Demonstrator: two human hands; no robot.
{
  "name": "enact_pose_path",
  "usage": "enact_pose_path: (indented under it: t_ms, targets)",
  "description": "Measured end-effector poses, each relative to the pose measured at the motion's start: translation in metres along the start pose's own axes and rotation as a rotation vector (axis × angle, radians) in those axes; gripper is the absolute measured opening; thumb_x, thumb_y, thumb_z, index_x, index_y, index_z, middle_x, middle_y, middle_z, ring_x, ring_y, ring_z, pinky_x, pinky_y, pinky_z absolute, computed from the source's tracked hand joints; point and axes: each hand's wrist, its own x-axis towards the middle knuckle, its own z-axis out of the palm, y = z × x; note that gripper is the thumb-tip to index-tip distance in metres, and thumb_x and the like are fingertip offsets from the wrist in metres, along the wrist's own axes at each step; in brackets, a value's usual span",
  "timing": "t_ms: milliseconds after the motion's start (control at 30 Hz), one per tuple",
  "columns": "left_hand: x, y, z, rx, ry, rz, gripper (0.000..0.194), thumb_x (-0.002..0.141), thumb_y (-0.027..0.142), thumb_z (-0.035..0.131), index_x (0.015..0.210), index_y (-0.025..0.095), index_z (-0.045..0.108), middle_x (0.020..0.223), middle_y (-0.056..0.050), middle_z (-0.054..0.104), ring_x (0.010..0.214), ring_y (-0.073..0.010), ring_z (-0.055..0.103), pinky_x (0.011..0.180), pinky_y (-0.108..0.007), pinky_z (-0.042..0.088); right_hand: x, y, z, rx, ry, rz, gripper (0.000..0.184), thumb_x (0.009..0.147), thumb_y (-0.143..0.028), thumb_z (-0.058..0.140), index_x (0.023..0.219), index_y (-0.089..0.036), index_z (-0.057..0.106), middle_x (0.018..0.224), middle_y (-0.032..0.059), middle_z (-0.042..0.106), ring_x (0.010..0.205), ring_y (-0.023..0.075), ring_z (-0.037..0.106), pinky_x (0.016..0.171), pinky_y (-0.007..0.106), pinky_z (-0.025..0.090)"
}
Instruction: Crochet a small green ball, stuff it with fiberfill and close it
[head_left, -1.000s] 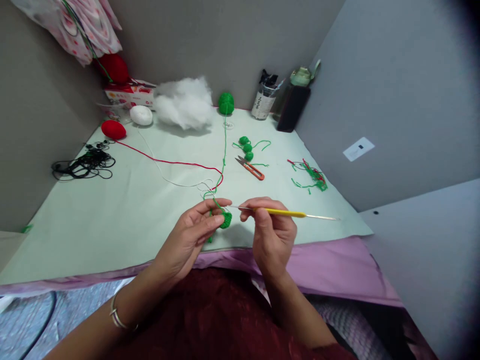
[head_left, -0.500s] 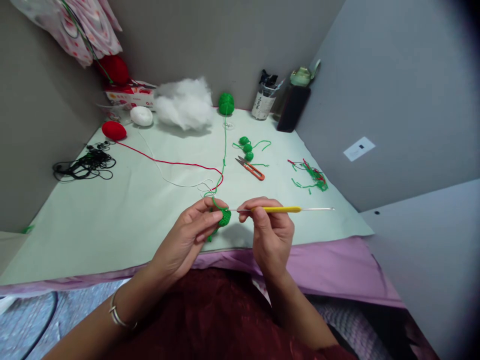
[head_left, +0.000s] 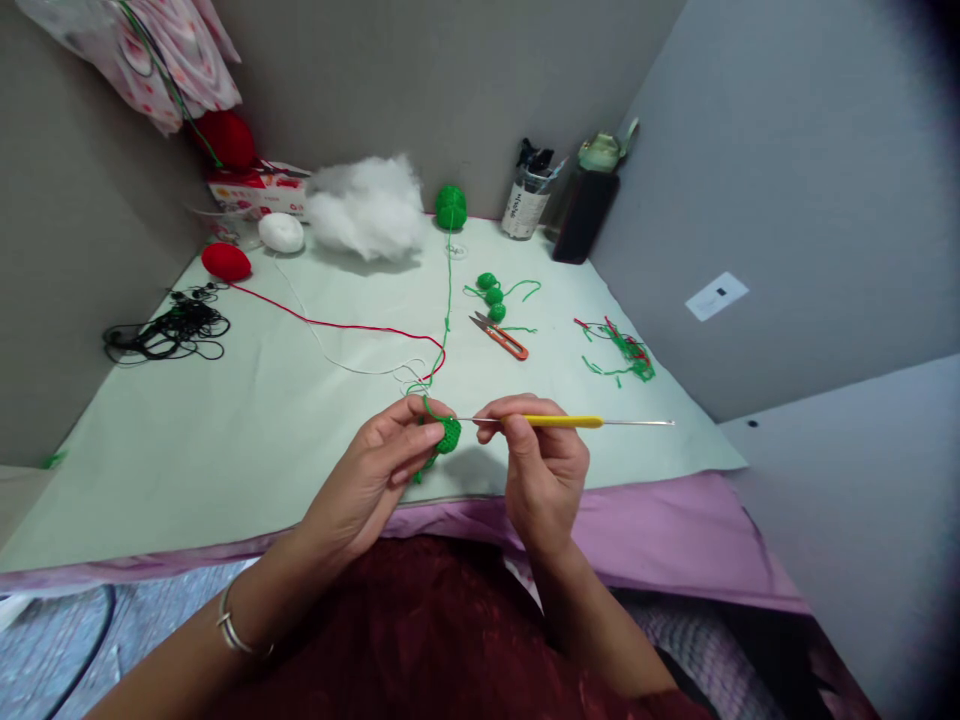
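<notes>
My left hand (head_left: 375, 470) pinches a small green crochet piece (head_left: 448, 434) between thumb and fingers, just above the table's near edge. Green yarn (head_left: 448, 300) runs from the piece up the table to a green yarn ball (head_left: 451, 207) at the back. My right hand (head_left: 541, 470) grips a crochet hook with a yellow handle (head_left: 562, 421), held level, its tip at the green piece and its metal tail pointing right.
On the pale green table (head_left: 247, 420) lie orange snips (head_left: 501, 338), three small green crochet balls (head_left: 491, 296), yarn scraps (head_left: 626, 355), a black cord tangle (head_left: 169, 328), red yarn (head_left: 226, 261), white yarn (head_left: 282, 232), stuffing (head_left: 367, 207) and a jar (head_left: 525, 200).
The crochet hook has levelled out from a slight downward slant, and the green piece has moved up a little toward its tip. Both hands stay in about the same place.
</notes>
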Motion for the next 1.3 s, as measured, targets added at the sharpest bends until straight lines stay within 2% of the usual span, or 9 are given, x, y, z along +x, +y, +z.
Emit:
enact_pose_path:
  t_ms: [100, 300, 533, 700, 833, 933, 1000, 1133, 1300]
  targets:
    - [-0.001, 0.000, 0.001, 0.035, 0.029, 0.016, 0.014, 0.084, 0.029, 0.083, 0.092, 0.020, 0.076, 0.067, 0.006, 0.044, 0.057, -0.0095, 0.021, 0.053, -0.025, 0.017, -0.001, -0.002, 0.001, -0.051, -0.004, -0.047, 0.015, 0.102, -0.019, 0.062, 0.098, -0.024, 0.076, 0.087, 0.0002, 0.072, 0.074, 0.0130, 0.067, 0.069, 0.030, 0.055]
    - [-0.002, -0.001, 0.005, 0.117, 0.070, 0.073, 0.011, 0.084, 0.029, 0.083, 0.090, 0.021, 0.077, 0.082, 0.000, 0.060, 0.075, -0.0134, 0.045, 0.065, -0.025, 0.033, -0.004, -0.004, 0.001, -0.188, -0.046, -0.205, 0.018, 0.101, -0.015, 0.061, 0.105, -0.026, 0.075, 0.091, 0.0020, 0.075, 0.080, 0.0167, 0.069, 0.071, 0.034, 0.058]
    - [-0.003, -0.004, 0.010, 0.058, -0.011, 0.026, 0.020, 0.083, 0.028, 0.084, 0.102, 0.022, 0.080, 0.093, -0.003, 0.066, 0.084, -0.0157, 0.054, 0.073, -0.026, 0.041, -0.008, 0.002, 0.000, -0.277, -0.040, -0.339, 0.025, 0.100, -0.011, 0.061, 0.113, -0.028, 0.074, 0.097, 0.0033, 0.078, 0.087, 0.0191, 0.072, 0.074, 0.038, 0.061]
    - [-0.004, -0.005, 0.011, 0.036, 0.003, -0.041, 0.051, 0.083, 0.030, 0.086, 0.131, 0.025, 0.073, 0.095, -0.002, 0.067, 0.080, -0.0139, 0.053, 0.071, -0.025, 0.039, -0.006, 0.001, 0.001, -0.207, -0.009, -0.237, 0.019, 0.101, -0.016, 0.061, 0.107, -0.028, 0.075, 0.094, 0.0024, 0.078, 0.084, 0.0190, 0.072, 0.072, 0.037, 0.061]
    - [-0.005, -0.004, 0.010, -0.008, -0.016, -0.038, 0.065, 0.082, 0.025, 0.087, 0.143, 0.026, 0.065, 0.094, -0.001, 0.069, 0.086, -0.0136, 0.057, 0.084, -0.026, 0.043, -0.004, 0.002, 0.001, -0.052, -0.019, -0.080, 0.014, 0.101, -0.024, 0.063, 0.099, -0.026, 0.077, 0.090, 0.0020, 0.076, 0.080, 0.0168, 0.071, 0.068, 0.032, 0.059]
    - [-0.004, -0.003, 0.010, -0.019, -0.047, -0.040, 0.071, 0.083, 0.024, 0.086, 0.149, 0.028, 0.060, 0.094, -0.001, 0.071, 0.089, -0.0147, 0.060, 0.090, -0.027, 0.044, -0.003, 0.004, 0.000, 0.018, -0.088, -0.003, 0.013, 0.101, -0.027, 0.065, 0.098, -0.025, 0.078, 0.092, 0.0028, 0.077, 0.087, 0.0175, 0.072, 0.076, 0.033, 0.060]
    - [-0.004, -0.003, 0.009, -0.004, -0.061, -0.033, 0.072, 0.083, 0.024, 0.086, 0.150, 0.028, 0.059, 0.096, -0.001, 0.073, 0.091, -0.0160, 0.061, 0.092, -0.029, 0.044, -0.003, 0.005, -0.001, 0.006, -0.114, 0.028, 0.013, 0.100, -0.029, 0.067, 0.098, -0.024, 0.078, 0.092, 0.0037, 0.078, 0.089, 0.0184, 0.073, 0.079, 0.034, 0.060]
    - [-0.004, -0.004, 0.009, 0.010, -0.011, 0.039, 0.062, 0.082, 0.024, 0.086, 0.141, 0.028, 0.067, 0.089, 0.001, 0.068, 0.093, -0.0166, 0.063, 0.095, -0.029, 0.044, -0.004, 0.007, -0.003, 0.014, -0.048, 0.093, 0.016, 0.099, -0.034, 0.067, 0.097, -0.023, 0.078, 0.089, 0.0039, 0.078, 0.078, 0.0166, 0.070, 0.072, 0.032, 0.058]
    - [-0.003, -0.005, 0.008, 0.067, 0.080, 0.121, 0.048, 0.081, 0.025, 0.088, 0.127, 0.027, 0.076, 0.085, 0.002, 0.062, 0.080, -0.0142, 0.055, 0.076, -0.025, 0.042, 0.002, 0.006, -0.002, 0.146, -0.049, 0.183, 0.019, 0.099, -0.037, 0.067, 0.091, -0.022, 0.074, 0.083, 0.0027, 0.076, 0.070, 0.0144, 0.066, 0.069, 0.030, 0.057]
